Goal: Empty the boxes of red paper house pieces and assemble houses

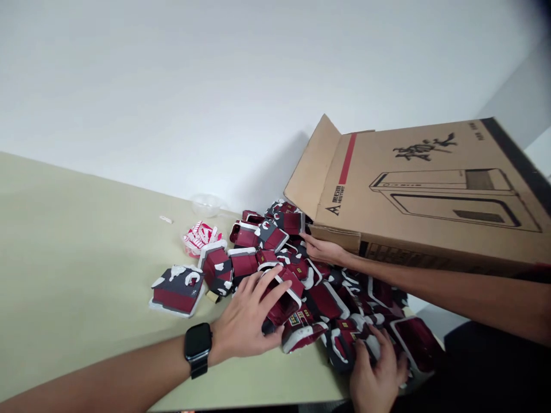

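Observation:
A heap of dark red and grey house-shaped shells (327, 299) with white snow-like trim lies on the table. My left hand (247, 310), with a black watch at the wrist, is around one hollow dark red shell (287, 291), fingers over it and thumb below. At the heap's near edge my right hand (379, 370) has its fingers curled on a grey and red shell (342, 344). Another person's hand (322, 249) reaches in from the right, touching the back of the heap. One shell (178, 291) lies apart on the left.
A large cardboard box (430, 189) lies on its side at the right, its flap (316, 163) towards the heap. Behind the shells stand a tub of red and white pieces (202, 236) and a clear container (206, 206). A white wall borders the pale table (86, 287).

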The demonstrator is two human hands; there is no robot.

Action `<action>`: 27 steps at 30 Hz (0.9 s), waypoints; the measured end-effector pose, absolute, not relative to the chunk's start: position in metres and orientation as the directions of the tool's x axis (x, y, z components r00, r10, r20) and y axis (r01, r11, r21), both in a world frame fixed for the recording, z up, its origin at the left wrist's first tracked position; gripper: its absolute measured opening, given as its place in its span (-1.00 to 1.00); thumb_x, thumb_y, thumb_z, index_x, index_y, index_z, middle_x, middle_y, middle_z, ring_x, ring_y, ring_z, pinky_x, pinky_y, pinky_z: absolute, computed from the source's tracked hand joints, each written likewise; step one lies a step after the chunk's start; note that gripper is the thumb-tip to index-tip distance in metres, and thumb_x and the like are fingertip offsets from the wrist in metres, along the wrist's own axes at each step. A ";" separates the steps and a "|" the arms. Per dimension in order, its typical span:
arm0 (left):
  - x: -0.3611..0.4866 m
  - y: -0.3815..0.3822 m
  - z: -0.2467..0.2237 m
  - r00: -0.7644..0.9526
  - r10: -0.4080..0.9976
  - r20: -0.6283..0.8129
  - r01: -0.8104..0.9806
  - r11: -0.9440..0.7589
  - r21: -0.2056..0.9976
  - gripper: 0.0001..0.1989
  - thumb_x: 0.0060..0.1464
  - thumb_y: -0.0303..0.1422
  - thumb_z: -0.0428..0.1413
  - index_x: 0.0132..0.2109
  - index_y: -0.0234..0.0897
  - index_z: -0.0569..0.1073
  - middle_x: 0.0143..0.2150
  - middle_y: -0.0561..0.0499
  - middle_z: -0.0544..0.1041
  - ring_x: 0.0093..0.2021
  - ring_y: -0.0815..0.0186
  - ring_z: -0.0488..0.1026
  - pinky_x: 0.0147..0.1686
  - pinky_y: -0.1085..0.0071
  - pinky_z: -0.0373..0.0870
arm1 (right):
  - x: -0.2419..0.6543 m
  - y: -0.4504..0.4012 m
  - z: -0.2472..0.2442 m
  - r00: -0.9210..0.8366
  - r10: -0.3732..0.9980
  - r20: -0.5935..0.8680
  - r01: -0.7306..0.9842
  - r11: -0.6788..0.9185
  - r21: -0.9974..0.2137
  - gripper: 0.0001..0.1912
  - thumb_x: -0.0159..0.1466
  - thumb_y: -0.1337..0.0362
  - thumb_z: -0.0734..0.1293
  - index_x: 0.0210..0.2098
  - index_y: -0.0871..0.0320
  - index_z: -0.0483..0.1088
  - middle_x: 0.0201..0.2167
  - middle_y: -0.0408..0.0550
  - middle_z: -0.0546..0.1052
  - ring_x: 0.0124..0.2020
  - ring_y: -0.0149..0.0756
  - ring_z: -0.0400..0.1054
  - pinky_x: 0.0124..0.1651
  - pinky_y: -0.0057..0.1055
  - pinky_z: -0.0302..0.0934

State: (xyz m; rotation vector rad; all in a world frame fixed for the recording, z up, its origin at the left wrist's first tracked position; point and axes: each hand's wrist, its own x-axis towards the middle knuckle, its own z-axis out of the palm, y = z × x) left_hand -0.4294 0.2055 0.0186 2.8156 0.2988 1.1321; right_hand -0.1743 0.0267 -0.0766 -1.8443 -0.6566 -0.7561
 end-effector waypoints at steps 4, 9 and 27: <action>-0.429 0.206 0.017 0.708 0.212 0.673 0.142 -0.977 0.159 -0.19 0.09 -0.31 0.20 0.44 -0.17 0.12 0.51 -0.22 0.03 0.36 -0.11 0.15 0.27 -0.10 0.28 | -0.174 0.026 -0.078 0.642 0.108 0.759 0.740 -0.343 -0.578 -0.48 0.30 -0.07 0.20 0.04 0.17 0.44 0.16 0.21 0.49 0.29 0.19 0.23 0.42 0.27 -0.22; -0.430 0.206 0.015 0.704 0.218 0.676 0.140 -0.976 0.169 -0.19 0.09 -0.31 0.21 0.45 -0.15 0.12 0.51 -0.19 0.03 0.36 -0.11 0.14 0.27 -0.09 0.28 | -0.174 0.026 -0.080 0.650 0.106 0.752 0.733 -0.350 -0.583 -0.46 0.29 -0.07 0.20 0.04 0.18 0.44 0.17 0.22 0.48 0.30 0.20 0.21 0.42 0.28 -0.23; -0.428 0.208 0.014 0.716 0.223 0.662 0.151 -0.975 0.165 -0.19 0.13 -0.28 0.20 0.46 -0.15 0.09 0.52 -0.19 0.01 0.36 -0.12 0.14 0.26 -0.10 0.28 | -0.172 0.027 -0.080 0.668 0.113 0.736 0.714 -0.376 -0.591 -0.46 0.28 -0.06 0.19 0.05 0.16 0.45 0.20 0.19 0.48 0.28 0.26 0.27 0.48 0.22 -0.24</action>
